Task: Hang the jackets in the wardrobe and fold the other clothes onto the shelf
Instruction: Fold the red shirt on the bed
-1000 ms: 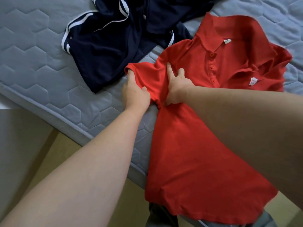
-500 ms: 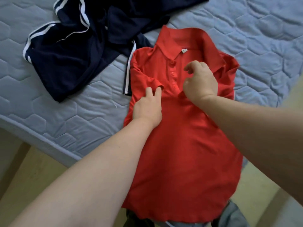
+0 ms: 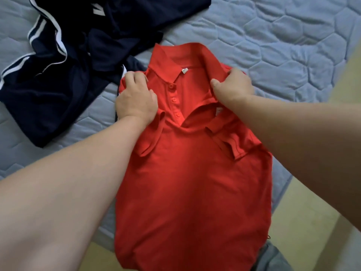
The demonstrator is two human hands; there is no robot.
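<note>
A red polo shirt (image 3: 195, 173) lies face up on the grey-blue quilted mattress (image 3: 283, 45), both sleeves folded in over its front and its hem hanging past the mattress edge. My left hand (image 3: 135, 96) grips the shirt's left shoulder with curled fingers. My right hand (image 3: 232, 87) grips the right shoulder beside the collar. A navy jacket with white stripes (image 3: 68, 61) lies crumpled on the mattress to the left, touching the shirt's shoulder.
The mattress edge runs diagonally at lower left and right, with beige floor (image 3: 304, 218) beyond it. A piece of grey fabric (image 3: 271, 259) shows under the shirt's hem at the bottom.
Both hands have moved up from the shirt's chest to its shoulders and taken hold there. The left sleeve now lies folded over the front.
</note>
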